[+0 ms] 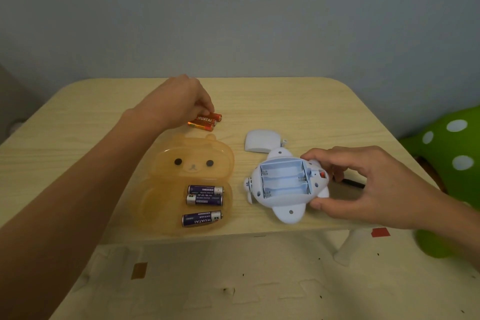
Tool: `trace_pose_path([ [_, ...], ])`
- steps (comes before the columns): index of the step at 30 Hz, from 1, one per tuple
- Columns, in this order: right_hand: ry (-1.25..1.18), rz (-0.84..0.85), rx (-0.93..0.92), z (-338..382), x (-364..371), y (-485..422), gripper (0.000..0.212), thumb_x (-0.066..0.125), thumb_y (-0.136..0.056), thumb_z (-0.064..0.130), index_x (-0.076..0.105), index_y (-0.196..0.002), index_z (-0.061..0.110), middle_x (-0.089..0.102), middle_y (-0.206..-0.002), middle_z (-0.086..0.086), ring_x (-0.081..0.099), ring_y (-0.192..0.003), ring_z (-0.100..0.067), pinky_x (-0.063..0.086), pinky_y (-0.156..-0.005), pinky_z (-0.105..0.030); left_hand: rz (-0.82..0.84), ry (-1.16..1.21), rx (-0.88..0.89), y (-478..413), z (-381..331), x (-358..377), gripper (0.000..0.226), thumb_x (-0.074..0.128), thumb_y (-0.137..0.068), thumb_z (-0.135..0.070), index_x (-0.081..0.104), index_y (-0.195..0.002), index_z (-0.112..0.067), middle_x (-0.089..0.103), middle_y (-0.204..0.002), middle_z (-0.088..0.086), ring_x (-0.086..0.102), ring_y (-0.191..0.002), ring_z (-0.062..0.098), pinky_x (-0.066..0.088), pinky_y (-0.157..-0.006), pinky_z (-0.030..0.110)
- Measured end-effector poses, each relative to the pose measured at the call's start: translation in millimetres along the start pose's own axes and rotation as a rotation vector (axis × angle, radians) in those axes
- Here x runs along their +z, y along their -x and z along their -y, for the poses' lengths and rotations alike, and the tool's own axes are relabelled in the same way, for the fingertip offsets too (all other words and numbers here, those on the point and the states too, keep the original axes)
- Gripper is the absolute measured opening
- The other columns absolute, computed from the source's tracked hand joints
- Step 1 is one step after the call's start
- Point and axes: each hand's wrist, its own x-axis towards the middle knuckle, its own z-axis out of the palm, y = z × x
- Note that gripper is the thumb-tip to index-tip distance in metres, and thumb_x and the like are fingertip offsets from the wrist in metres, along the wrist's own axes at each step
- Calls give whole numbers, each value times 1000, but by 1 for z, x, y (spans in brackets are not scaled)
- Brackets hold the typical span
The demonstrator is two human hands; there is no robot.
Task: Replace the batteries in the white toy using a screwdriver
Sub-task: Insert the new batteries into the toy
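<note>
Orange batteries (205, 121) are being pinched by the left hand (181, 101) for loading; the toy (285, 184) is being steadied, bay upward, by the right hand (363, 184).

A pale wooden table (298, 101) stands against a plain grey-blue wall (233, 13), over a cream floor mat (259, 280).

The left hand (181, 101) touches orange batteries (205, 121) on the tabletop (298, 106); the right hand (363, 184) holds the white toy (285, 184), its battery bay open and bare.
</note>
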Motion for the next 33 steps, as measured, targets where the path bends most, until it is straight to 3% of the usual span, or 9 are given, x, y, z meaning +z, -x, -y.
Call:
trace_pose_path([
  [6,-21,1,17,-3,0,1,42,89,-79,28,76,-118,31,72,-93,4,58,-82,-16,49,-78,-21,22,-21,-34,-8,6,3,17,74,-93,-15,79,-108,-20,78,-99,-2,71,-94,18,57,-86,36],
  [11,-21,13,8,-2,0,1,38,88,-80,29,75,-116,33,70,-91,5,57,-82,-15,51,-77,-27,-40,22,17,0,-1,-12,39,67,-99,-18,65,-137,-20,76,-114,0,62,-93,13,53,-92,36],
  [14,-13,5,0,-2,1,1,39,86,-80,35,74,-117,34,70,-92,7,58,-83,-15,52,-77,-30,-108,278,149,29,-41,-38,33,69,-95,-23,70,-128,-25,74,-107,-11,65,-88,8,57,-83,31],
  [17,-13,-4,-17,-2,1,-1,40,82,-80,38,74,-119,32,72,-94,6,60,-84,-18,53,-76,-37,-12,605,281,65,-92,-51,21,77,-86,-24,77,-107,-29,77,-91,-20,70,-81,7,59,-76,24],
  [19,-10,-12,-29,-2,0,-2,40,83,-80,36,75,-118,30,72,-94,7,61,-82,-16,53,-75,-37,37,665,356,78,-111,-45,24,80,-84,-19,78,-107,-25,78,-91,-18,72,-81,9,58,-73,23],
  [23,-1,-14,-39,-1,1,-2,37,86,-81,27,77,-116,23,73,-91,6,62,-78,-13,53,-72,-31,49,641,445,80,-120,-23,40,82,-85,-15,72,-121,-27,78,-94,-9,75,-88,19,61,-75,30],
  [27,-6,-18,-43,1,0,-2,31,90,-80,18,77,-106,30,69,-85,14,58,-74,-5,46,-69,-13,-8,477,543,79,-124,-16,31,79,-89,-20,73,-116,-35,77,-95,-13,72,-81,9,58,-69,27],
  [30,-6,-17,-42,2,1,-2,32,89,-81,20,75,-106,33,68,-84,13,57,-73,-6,47,-69,-17,-61,363,590,80,-127,-16,23,78,-88,-25,76,-110,-31,77,-97,-13,65,-78,2,51,-69,21],
  [33,-6,-2,-26,4,1,-2,31,85,-82,25,76,-111,31,69,-86,12,59,-76,-10,50,-71,-22,-77,287,624,80,-126,-13,20,76,-88,-28,78,-108,-28,75,-97,-11,66,-82,6,58,-70,31],
])
